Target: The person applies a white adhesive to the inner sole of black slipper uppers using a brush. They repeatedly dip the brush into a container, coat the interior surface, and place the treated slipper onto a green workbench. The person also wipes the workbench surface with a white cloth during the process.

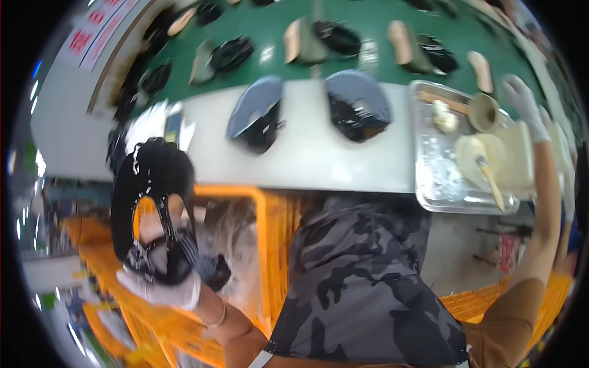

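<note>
A white rectangular sign (pixel 98 27) with red characters is hanging at the upper left, tilting along the wall beside the green conveyor belt (pixel 368 15).

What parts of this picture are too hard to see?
Head view only:
- Left hand: its fingers are behind the black shoe upper it holds.
- Right hand: blurred near the rim, so I cannot tell if it touches anything.
- Tray: the cup and brush are smeared; the cup's contents are unclear.
- Shoe parts on the green belt: blurred and small.
- Floor: hidden by the camouflage apron.
</note>
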Motion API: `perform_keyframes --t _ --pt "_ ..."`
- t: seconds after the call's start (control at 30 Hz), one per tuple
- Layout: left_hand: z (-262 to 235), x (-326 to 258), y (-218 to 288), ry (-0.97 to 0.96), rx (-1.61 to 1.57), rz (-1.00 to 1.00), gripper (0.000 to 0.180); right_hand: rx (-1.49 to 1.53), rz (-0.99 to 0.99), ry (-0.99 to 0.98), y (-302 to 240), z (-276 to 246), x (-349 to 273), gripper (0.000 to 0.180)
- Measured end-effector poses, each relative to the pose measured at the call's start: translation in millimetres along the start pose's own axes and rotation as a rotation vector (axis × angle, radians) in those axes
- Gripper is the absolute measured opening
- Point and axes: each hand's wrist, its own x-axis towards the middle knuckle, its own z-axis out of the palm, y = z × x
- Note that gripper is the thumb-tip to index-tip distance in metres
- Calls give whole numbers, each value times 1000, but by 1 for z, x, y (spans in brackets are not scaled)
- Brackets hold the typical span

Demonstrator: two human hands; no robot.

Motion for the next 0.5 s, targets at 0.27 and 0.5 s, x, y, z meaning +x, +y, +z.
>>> perform_keyframes --t 0.27,0.5 --pt "155 -96 -52 -313 -178 -888 59 755 -435 -316 -188 14 -148 35" --pt "142 -153 -133 -728 -412 -1217 40 1782 195 -398 -227 56 -246 31"
